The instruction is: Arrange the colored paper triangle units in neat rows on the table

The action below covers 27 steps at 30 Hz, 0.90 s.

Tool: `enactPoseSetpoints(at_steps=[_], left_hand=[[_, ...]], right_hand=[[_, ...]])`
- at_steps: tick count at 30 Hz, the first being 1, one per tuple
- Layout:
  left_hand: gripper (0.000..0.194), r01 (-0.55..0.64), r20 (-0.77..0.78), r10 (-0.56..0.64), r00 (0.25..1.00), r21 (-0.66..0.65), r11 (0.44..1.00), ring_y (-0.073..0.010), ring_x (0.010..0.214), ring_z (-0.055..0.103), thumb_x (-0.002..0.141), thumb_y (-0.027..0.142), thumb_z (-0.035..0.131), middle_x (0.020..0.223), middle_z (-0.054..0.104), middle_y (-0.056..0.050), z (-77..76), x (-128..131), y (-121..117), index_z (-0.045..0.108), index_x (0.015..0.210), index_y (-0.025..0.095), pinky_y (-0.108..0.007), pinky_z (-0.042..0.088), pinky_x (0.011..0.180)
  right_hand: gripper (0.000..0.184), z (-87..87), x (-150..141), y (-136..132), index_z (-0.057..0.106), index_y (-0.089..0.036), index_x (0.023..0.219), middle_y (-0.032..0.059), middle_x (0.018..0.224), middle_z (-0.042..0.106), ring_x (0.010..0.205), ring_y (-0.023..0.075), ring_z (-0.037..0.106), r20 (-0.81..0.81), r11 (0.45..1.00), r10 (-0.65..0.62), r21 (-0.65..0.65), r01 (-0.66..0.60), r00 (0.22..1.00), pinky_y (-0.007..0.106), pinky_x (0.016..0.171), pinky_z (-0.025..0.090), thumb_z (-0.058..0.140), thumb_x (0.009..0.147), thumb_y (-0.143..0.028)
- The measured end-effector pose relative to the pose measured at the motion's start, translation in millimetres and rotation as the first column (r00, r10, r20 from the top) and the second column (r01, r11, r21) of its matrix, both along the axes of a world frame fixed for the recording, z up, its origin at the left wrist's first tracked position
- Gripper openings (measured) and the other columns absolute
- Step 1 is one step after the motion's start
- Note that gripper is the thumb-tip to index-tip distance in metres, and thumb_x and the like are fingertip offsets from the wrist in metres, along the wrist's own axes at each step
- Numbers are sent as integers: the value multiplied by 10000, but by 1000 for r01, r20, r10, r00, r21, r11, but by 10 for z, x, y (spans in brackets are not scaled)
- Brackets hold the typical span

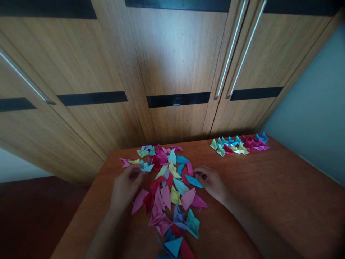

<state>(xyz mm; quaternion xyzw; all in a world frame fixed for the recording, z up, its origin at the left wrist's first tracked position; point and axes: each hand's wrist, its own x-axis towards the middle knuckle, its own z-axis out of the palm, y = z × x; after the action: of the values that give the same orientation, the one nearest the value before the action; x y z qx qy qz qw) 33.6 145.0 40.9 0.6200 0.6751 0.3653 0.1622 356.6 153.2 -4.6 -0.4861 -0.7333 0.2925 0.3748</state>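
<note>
A spread of folded paper boats [165,198] in pink, red, blue, green and yellow lies on the table between my hands, some flat and some opened out. On the left, my left hand [127,185] is closed, its fingertips pinching the left end of a light-blue paper boat [147,166] that stands opened with a raised peak. Across the pile, my right hand [211,182] has curled fingers, with thumb and fingertips on the right end of a flat blue paper boat [193,181]. That boat's gripped tip is partly hidden by the fingers.
Opened paper boats [239,144] stand in close rows at the table's back right. The brown wooden table [258,194] meets a wooden wardrobe [178,124] with metal handles behind it. A pale wall [318,108] borders the right side.
</note>
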Motion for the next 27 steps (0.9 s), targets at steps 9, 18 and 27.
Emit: enactPoseSetpoints(at_steps=[9,18,27], left_hand=[[166,286,58,-285,957,3,958,-179,802,701,815,314,602,892,743,-3,227,645,-333,660,957,249,-268,545,735],[169,405,8,-408,913,95,909,-181,822,700,803,238,602,905,742,-22,174,905,-466,657,962,253,-276,545,746],[302,400,120,-400,909,27,916,-195,937,691,824,271,602,1014,738,-38,199,827,-423,641,1123,259,-300,539,834]], right_hand=[[241,435,-252,-334,631,-257,1106,53,1035,678,900,175,647,-55,987,43,158,-34,998,282,785,535,586,871,-280],[157,423,-358,-433,678,-262,979,26,871,700,789,146,655,-90,967,83,249,-58,993,242,714,528,566,881,-209],[219,394,-249,-393,672,-271,1047,41,969,707,878,159,650,71,884,172,428,-186,983,289,789,533,549,895,-173]])
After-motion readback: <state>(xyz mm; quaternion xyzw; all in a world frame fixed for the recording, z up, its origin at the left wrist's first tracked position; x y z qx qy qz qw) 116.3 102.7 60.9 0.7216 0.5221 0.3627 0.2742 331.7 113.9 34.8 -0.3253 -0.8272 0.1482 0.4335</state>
